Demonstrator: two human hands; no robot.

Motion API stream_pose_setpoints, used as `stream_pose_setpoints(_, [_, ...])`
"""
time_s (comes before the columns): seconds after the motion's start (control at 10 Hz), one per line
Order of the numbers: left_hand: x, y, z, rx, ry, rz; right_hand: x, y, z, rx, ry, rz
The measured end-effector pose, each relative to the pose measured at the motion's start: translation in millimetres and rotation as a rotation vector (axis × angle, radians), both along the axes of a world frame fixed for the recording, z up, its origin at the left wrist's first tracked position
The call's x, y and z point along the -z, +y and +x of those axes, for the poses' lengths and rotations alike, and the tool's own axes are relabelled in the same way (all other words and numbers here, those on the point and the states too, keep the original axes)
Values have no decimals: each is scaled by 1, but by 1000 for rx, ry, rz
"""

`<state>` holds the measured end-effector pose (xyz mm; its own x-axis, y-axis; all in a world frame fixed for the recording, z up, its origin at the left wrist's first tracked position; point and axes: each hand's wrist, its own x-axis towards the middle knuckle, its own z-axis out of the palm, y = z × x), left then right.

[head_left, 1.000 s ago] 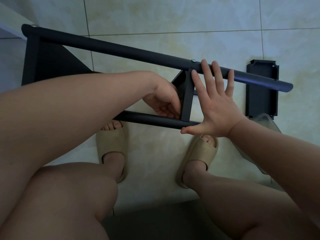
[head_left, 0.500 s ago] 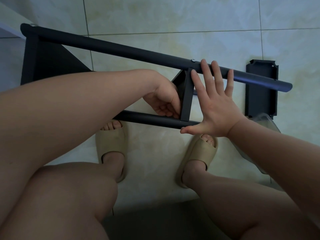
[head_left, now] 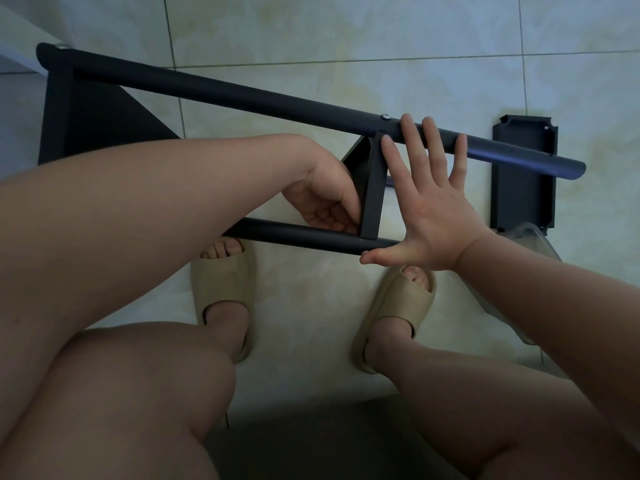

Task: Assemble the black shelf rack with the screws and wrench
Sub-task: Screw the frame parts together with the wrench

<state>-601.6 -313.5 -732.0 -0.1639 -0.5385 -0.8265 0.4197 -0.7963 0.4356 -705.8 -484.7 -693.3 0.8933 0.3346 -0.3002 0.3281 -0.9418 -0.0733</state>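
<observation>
Shelf rack (head_left: 86, 116): partly built, on its side on the tile floor (head_left: 311, 36), straight ahead of your feet.
Slippers: beige pair, left slipper (head_left: 221, 289) and right slipper (head_left: 401, 306), toes pointing at the rack.
Near tube (head_left: 311, 237): black, runs left to right just above your toes; its left part is hidden behind your left forearm.
Left hand (head_left: 325, 199): fingers curled, tips against the left face of the shelf panel (head_left: 372, 195), just above the near tube. Can't tell whether they hold anything.
Shelf panel: black, edge-on to you, spans from the near tube to the far tube (head_left: 242, 93), between your two hands.
Right hand (head_left: 433, 216): wide open, fingers straight and spread, palm by the panel's right side. The thumb tip touches the near tube's right end and the fingertips lie across the far tube.
Far tube: long, black, slants down to the right. It has a silver screw head (head_left: 385, 116) just left of your fingertips.
Loose panel (head_left: 523, 188): black, flat on the floor under the far tube's right end.
Clear plastic (head_left: 533, 237): touches the loose panel's near edge, mostly hidden by your right forearm; can't tell what it is.
</observation>
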Motion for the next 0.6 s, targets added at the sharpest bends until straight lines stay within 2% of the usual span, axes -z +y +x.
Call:
stream_pose_setpoints(0.3, [-2,-4,0,-18,-46,0,0,0,0,1,0,-5])
stream_pose_setpoints(0.6, [-1,-2,0,14,-12,62,1,0,-1,0,-1,2])
